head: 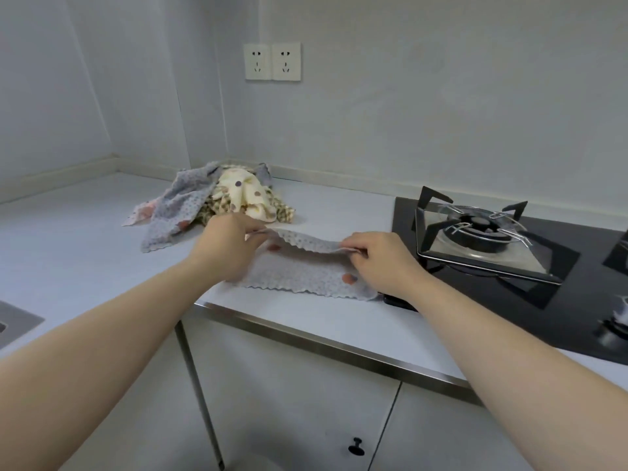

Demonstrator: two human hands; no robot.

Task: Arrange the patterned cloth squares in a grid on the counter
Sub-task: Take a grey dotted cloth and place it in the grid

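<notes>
A grey dotted cloth square (307, 271) with a scalloped hem lies on the white counter (85, 253), its far edge lifted. My left hand (228, 244) pinches that edge at its left corner. My right hand (380, 258) pinches the same edge at its right corner. The near part of the cloth rests flat on the counter. Behind it sits a crumpled pile of cloths (217, 198): grey dotted ones, a cream one with large dots, and a yellow-brown patterned one.
A black gas hob (509, 283) with a metal burner stand (482, 232) borders the cloth on the right. A sink corner (13, 322) shows at the far left. A metal strip edges the counter front (306, 338). Wall sockets (272, 61) sit above.
</notes>
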